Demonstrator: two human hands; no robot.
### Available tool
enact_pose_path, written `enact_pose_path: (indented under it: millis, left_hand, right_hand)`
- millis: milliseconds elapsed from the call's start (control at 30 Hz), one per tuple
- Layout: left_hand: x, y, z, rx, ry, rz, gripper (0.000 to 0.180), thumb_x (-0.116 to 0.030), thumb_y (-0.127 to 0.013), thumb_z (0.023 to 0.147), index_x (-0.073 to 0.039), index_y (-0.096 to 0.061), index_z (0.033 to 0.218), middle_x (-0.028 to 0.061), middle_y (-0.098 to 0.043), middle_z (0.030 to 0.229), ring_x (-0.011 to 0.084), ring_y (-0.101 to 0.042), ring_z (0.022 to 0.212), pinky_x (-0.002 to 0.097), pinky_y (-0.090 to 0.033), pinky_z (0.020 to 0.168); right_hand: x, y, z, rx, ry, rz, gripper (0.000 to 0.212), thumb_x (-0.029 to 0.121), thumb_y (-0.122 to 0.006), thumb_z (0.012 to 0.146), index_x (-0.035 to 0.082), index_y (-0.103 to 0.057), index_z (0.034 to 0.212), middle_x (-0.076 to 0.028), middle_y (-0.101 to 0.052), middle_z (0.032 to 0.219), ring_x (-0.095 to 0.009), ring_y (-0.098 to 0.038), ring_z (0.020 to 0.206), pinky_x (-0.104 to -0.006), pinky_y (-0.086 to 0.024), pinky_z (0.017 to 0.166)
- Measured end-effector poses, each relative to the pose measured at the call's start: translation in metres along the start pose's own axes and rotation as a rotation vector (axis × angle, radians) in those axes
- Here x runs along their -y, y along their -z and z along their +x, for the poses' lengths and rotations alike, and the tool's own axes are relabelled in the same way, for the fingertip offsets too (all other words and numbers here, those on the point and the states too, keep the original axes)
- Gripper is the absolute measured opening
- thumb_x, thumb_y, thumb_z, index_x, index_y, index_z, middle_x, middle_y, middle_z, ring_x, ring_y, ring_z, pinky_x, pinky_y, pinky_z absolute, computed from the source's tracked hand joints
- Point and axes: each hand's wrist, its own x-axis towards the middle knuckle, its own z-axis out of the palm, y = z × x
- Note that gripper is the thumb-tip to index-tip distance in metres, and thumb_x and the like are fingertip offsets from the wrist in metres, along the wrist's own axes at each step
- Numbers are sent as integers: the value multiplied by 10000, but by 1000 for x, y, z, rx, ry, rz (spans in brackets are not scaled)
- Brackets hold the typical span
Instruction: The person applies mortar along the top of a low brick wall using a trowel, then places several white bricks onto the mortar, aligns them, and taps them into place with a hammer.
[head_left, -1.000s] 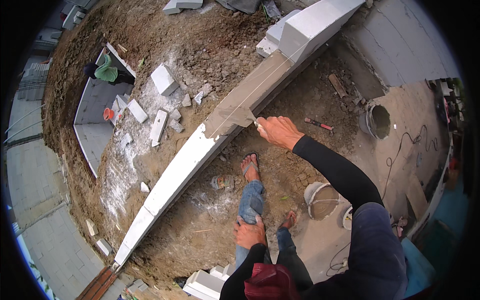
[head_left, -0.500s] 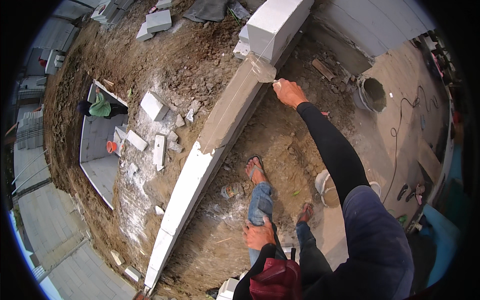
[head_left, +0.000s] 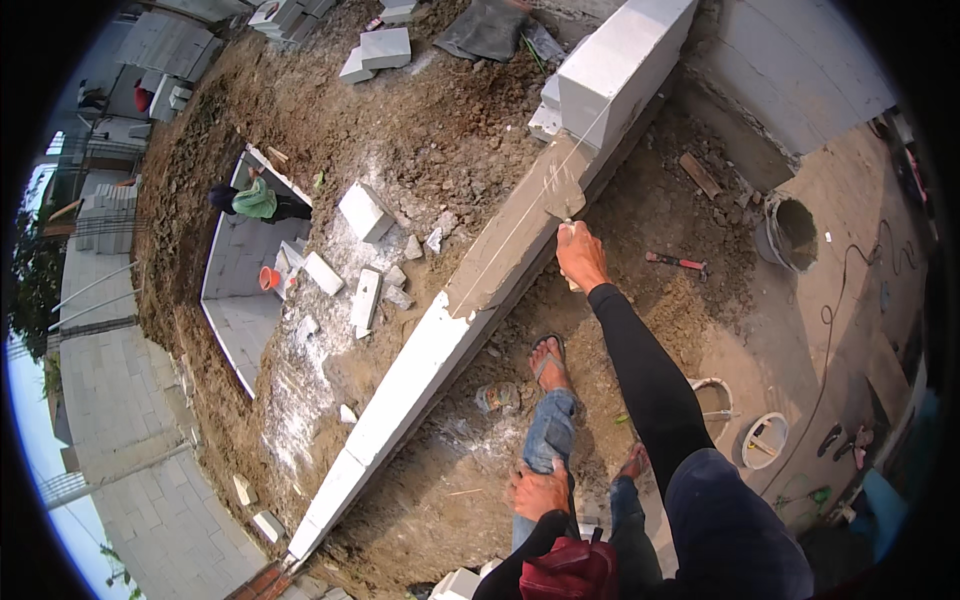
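My right hand (head_left: 580, 257) reaches out over a low white block wall (head_left: 400, 400) and grips a notched trowel (head_left: 563, 190). The trowel's blade lies flat on a strip of grey mortar (head_left: 510, 245) spread along the wall top, just short of a taller white block (head_left: 620, 65) set on the course. A taut string runs along the wall. My left hand (head_left: 538, 492) rests on my left knee, fingers spread over the jeans, holding nothing. My sandalled foot (head_left: 548, 360) stands in the dirt beside the wall.
Loose white blocks (head_left: 362, 212) and rubble lie beyond the wall. A person in a green top (head_left: 255, 198) crouches in a sunken pit with an orange bucket (head_left: 268, 278). On my side lie a red-handled hammer (head_left: 676, 262), a grey bucket (head_left: 790, 228) and two white tubs (head_left: 765, 440).
My right hand has carried the trowel farther along the wall top toward the taller block, spreading mortar. The view has tilted the same way. My left hand stays on the knee.
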Motion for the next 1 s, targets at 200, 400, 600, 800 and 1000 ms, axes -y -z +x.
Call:
enact_pose_path:
  millis: [200,400,600,800,1000]
  left_hand:
    - [-16,-39,12,135,-81,108,893,-668,-682,828,-125,-546,1524,176,-560,1511,430,-529,1375,568,-456,1101]
    - [-20,26,-40,219,2,53,896,-642,-705,830,-117,-529,1534,191,-568,1490,444,-519,1381,603,-452,1087]
    - [0,-23,-61,10,-90,24,754,-596,-739,827,-83,-634,1370,169,-616,1385,454,-546,1331,603,-494,1020]
    - [48,-59,-73,-42,-100,-22,752,-581,-733,835,-81,-628,1387,157,-631,1369,432,-569,1312,568,-503,1027]
    - [92,-76,-86,56,-632,-237,883,-593,-754,833,-58,-530,1498,236,-564,1474,431,-552,1339,524,-479,1086]
  right_hand:
    - [-34,-17,-83,254,53,-66,438,334,-473,1072,-73,-582,1192,-326,-719,987,-493,-715,894,-571,-550,834]
    - [-74,49,-237,396,69,-152,409,339,-507,1044,-39,-632,1139,-326,-695,1032,-528,-664,994,-593,-515,849]
    - [-249,197,-367,189,-379,-142,501,321,-554,1025,-69,-592,1338,-304,-653,1234,-467,-626,1154,-503,-483,1012]
    - [-507,221,-545,150,-362,-212,572,280,-639,975,-26,-552,1450,-212,-645,1403,-391,-600,1278,-416,-432,1132]
    - [-571,235,-601,65,-598,-410,384,293,-622,978,10,-631,1238,-253,-703,1119,-442,-678,1054,-515,-524,952]
